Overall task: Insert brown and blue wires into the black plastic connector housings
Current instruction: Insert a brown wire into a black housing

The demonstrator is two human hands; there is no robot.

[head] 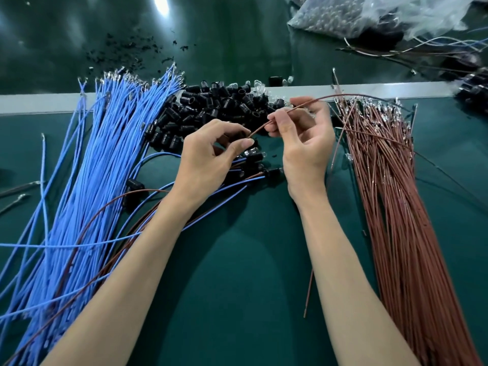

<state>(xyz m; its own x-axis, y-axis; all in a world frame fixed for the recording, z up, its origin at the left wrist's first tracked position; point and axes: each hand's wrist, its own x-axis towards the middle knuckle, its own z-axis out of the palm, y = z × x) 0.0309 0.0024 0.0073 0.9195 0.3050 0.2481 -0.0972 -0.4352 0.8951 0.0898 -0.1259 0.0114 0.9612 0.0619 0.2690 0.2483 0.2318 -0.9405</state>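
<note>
Mid-frame, the left hand (208,154) and right hand (303,143) each hold one thin brown wire (260,127) in a pinching grip. Black plastic connector housings (219,101) are heaped behind them, between a blue wire bundle (105,154) at left and a brown wire bundle (390,194) at right.

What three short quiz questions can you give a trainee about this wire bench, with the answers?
1. True or false: the blue wires lie to the left of the brown wire bundle.
2. What is heaped between these two, on the far side? A: black housings. B: metal screws. C: rolls of tape.
3. Fill in: the right hand pinches one ___ wire.
Key: 1 true; 2 A; 3 brown.
</note>
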